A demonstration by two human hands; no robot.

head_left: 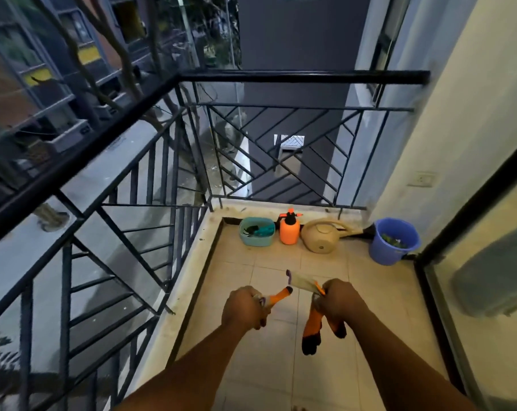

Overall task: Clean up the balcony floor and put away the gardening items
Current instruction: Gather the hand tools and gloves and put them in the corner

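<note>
- Gloves: my left hand (245,308) grips one orange gardening glove (276,296), fingers curled round it.
- My right hand (338,301) grips the other glove (312,330), which hangs below my fingers.
- Beyond my fingertips: teal basket (257,231), orange sprayer (289,228), beige watering can (322,235), blue bucket (395,241) on the floor tiles (269,378).

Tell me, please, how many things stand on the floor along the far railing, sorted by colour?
Teal: 1, the basket
Orange: 1, the spray bottle
Beige: 1, the watering can
Blue: 1, the bucket
Total: 4
</note>
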